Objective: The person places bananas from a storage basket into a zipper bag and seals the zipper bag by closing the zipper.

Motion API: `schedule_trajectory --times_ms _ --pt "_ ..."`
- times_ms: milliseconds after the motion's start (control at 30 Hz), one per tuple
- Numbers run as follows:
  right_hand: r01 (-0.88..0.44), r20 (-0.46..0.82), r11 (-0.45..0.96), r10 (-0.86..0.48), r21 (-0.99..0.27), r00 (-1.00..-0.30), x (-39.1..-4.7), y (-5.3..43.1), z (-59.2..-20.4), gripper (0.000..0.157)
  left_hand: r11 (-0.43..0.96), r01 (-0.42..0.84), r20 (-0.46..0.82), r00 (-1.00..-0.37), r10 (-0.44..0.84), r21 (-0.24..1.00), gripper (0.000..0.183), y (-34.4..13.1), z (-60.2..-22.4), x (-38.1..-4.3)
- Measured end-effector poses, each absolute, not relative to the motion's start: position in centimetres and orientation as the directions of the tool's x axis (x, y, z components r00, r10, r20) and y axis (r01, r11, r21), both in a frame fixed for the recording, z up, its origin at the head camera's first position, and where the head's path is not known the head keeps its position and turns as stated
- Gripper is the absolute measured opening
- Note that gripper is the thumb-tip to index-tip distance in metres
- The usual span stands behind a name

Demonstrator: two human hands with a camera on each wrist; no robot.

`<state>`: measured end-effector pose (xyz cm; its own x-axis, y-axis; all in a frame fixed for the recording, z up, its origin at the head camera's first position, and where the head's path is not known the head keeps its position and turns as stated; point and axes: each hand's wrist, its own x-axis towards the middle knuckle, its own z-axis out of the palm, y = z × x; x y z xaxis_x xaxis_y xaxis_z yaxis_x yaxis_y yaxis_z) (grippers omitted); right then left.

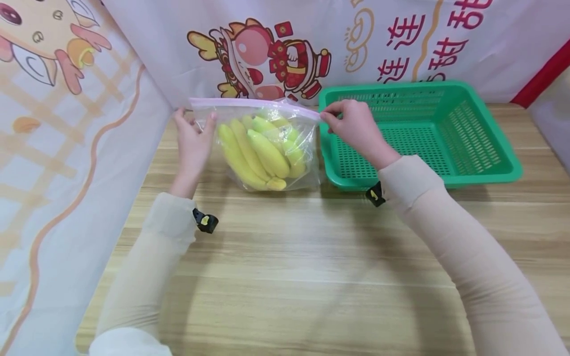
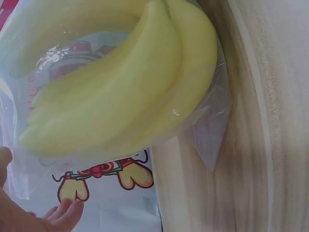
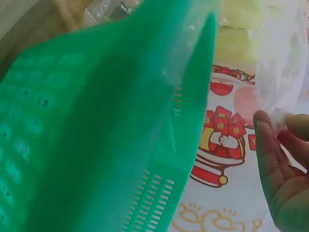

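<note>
A clear zip bag (image 1: 205, 112) with a lilac zip strip (image 1: 254, 103) stands upright on the table, its top edge level. Yellow bananas (image 1: 267, 151) with greenish tips fill it. At the bag's right top corner, my right hand (image 1: 354, 126) pinches the end of the strip between thumb and fingers, as the right wrist view also shows at the bag corner (image 3: 278, 118). My left hand (image 1: 193, 141) is at the left top corner, thumb and fingers spread apart. In the left wrist view its fingers (image 2: 67, 215) stand off the bag; whether the thumb touches the plastic I cannot tell.
Right of the bag, close against it, stands a green perforated basket (image 1: 507, 165), with my right forearm over its near rim. Printed cloth (image 1: 151, 49) hangs behind and on the left. Wood-grain table (image 1: 289, 257) stretches in front.
</note>
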<state>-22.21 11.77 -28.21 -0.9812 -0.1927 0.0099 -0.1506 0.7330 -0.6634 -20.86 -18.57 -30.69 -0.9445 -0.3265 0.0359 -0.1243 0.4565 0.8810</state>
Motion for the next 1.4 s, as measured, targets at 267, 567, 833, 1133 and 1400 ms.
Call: schedule_trajectory --times_ms 267,567,833,1133,1400 --pt "-0.109 -0.072 0.746 -0.206 -0.657 -0.976 -22.3 11.0 -28.8 0.037 0.506 -0.205 -0.074 -0.961 -0.266 0.838 0.072 -18.5 -31.4 -20.7" --pt "-0.129 -0.213 0.760 -0.335 -0.637 -0.918 -22.0 9.6 -29.6 0.073 0.498 -0.195 -0.040 -0.951 -0.305 0.845 0.059 -17.7 -31.5 -20.6" --pt "-0.178 -0.258 0.779 -0.400 -0.601 -0.880 -22.1 8.6 -30.2 0.093 0.482 -0.165 0.008 -0.941 -0.337 0.861 0.048 -17.1 -31.9 -20.8" --pt "-0.192 -0.209 0.740 -0.412 -0.644 -0.887 -21.5 7.9 -30.4 0.086 0.448 -0.133 0.030 -0.940 -0.338 0.884 0.041 -16.7 -32.3 -20.8" --pt "-0.190 -0.189 0.765 -0.377 -0.615 -0.907 -21.1 7.4 -30.7 0.078 0.412 -0.031 0.074 -0.969 -0.235 0.911 0.048 -16.5 -32.1 -20.8"
